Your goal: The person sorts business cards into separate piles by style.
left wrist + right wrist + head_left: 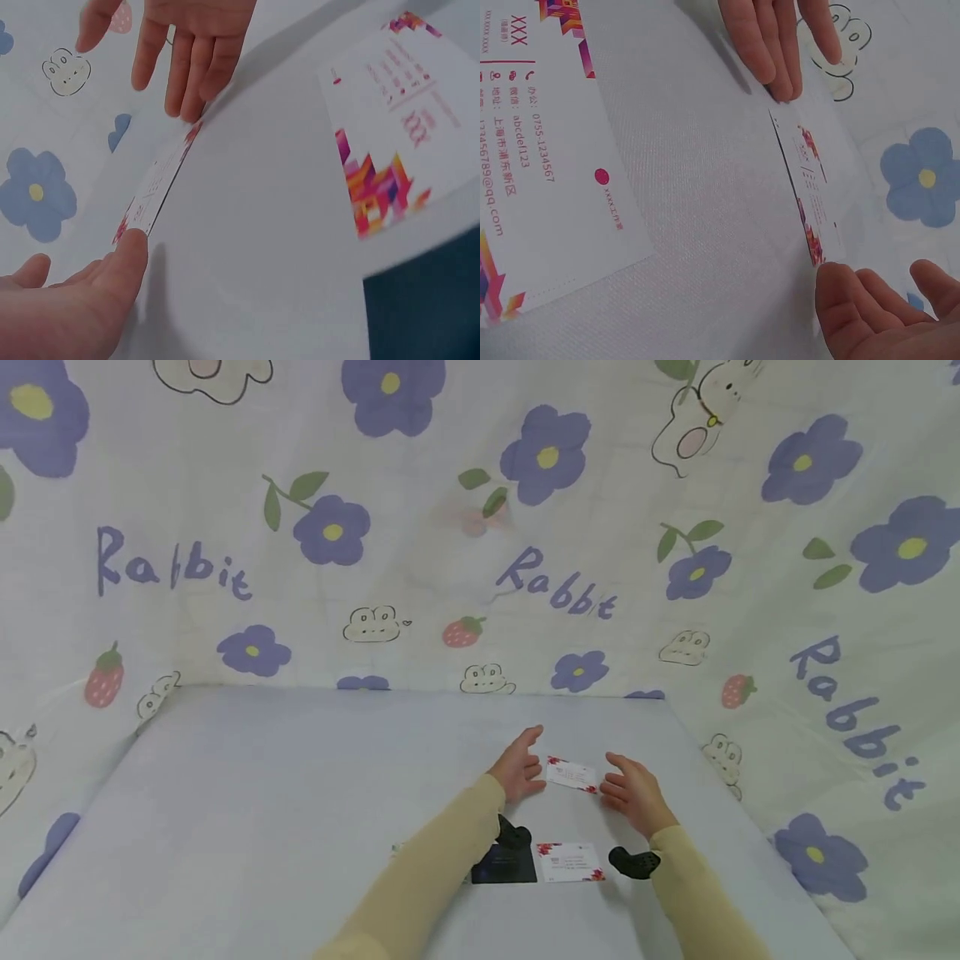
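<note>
A white business card (572, 774) with red corner patterns lies between my two hands, its long side running from one hand to the other. My left hand (519, 768) is at its left end, fingers extended and somewhat spread. At the right end is my right hand (633, 789), with loosely bent fingers. In the left wrist view, fingertips of both hands are right at the ends of the card (159, 184). The right wrist view shows the same card (806, 187) seen nearly edge-on, with neither hand curled round it.
Nearer me, a second white business card (572, 862) lies beside a black card (504, 866). My left sleeve (427, 860) partly covers the row, with a bit of another card showing past it. The white tabletop (262, 810) meets a flower-printed curtain (420, 568) at the back.
</note>
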`<state>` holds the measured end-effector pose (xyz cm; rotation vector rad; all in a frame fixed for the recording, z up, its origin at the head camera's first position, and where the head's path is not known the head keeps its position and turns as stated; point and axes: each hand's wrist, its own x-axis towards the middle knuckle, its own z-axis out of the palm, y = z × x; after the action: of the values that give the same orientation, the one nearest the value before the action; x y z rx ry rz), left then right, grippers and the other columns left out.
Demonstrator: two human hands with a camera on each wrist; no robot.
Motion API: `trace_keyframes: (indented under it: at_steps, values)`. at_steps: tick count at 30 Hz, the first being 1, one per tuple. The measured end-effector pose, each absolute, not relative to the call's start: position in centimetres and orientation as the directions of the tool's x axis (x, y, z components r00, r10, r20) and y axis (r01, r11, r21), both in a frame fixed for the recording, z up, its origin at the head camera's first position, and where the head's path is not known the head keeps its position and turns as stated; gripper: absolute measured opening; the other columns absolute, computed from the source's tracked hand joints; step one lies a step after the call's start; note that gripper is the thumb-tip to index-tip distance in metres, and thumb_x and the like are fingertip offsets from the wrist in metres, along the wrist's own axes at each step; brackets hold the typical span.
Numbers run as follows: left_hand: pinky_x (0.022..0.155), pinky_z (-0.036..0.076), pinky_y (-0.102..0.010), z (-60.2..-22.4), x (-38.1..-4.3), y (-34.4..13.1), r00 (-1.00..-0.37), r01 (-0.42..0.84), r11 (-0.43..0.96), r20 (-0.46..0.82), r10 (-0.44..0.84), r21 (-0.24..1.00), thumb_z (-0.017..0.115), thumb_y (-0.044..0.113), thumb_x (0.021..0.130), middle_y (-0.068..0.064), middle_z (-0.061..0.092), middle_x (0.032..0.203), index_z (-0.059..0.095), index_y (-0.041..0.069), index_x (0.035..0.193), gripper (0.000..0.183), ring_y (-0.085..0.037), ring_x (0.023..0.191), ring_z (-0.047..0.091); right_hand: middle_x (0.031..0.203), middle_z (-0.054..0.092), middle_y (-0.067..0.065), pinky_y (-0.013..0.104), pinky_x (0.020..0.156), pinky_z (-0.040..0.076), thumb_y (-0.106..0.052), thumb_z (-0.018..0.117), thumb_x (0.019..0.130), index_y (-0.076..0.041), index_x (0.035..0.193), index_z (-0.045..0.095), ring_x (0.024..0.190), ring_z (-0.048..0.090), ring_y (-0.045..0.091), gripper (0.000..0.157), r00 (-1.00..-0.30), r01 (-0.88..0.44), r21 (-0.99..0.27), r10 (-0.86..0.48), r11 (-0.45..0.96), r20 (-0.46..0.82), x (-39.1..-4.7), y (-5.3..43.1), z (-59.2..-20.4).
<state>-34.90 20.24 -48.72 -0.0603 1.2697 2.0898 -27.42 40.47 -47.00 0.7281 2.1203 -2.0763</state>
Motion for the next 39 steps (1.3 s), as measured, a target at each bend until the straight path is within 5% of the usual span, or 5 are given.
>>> trace_keyframes:
  at_steps: [13,27,39]
  values:
    - [0.11,0.036,-0.058,-48.8,-35.1,21.6,-0.744,-0.632,-0.349,-0.417,0.522,0.692,0.059,0.057,0.088,-0.028,0.015,0.159,0.025,0.011,0.155,0.088,-0.038,0.149,0.019,0.158,0.023,0.023,0.021,0.084,0.053,-0.058,0.051,0.094,-0.015,0.158,0.009,0.139,0.037,0.032,0.088,-0.867,0.422,-0.897,0.233,-0.13,-0.441,-27.2,40.6,-46.7]
    - [0.101,0.046,-0.048,-48.9,-34.8,21.1,-0.779,-0.611,-0.387,-0.436,0.451,0.69,0.059,0.056,0.086,-0.027,0.027,0.156,0.032,0.009,0.151,0.085,-0.04,0.143,0.031,0.146,0.037,0.012,0.02,0.085,0.048,-0.057,0.05,0.094,-0.017,0.158,0.007,0.115,0.052,0.018,0.086,-0.835,0.429,-0.852,0.229,-0.301,-0.501,-27.1,40.5,-46.9]
    - [0.093,0.05,-0.043,-47.3,-32.9,20.1,-0.774,-0.572,-0.288,-0.39,0.498,0.768,0.059,0.054,0.089,-0.027,0.032,0.153,0.04,0.007,0.148,0.078,-0.041,0.14,0.034,0.139,0.043,0.009,0.02,0.097,0.043,-0.062,0.056,0.09,-0.018,0.158,0.004,0.123,0.046,0.019,0.096,-0.84,0.447,-0.799,0.12,-0.402,-0.53,-24.8,40.8,-45.9]
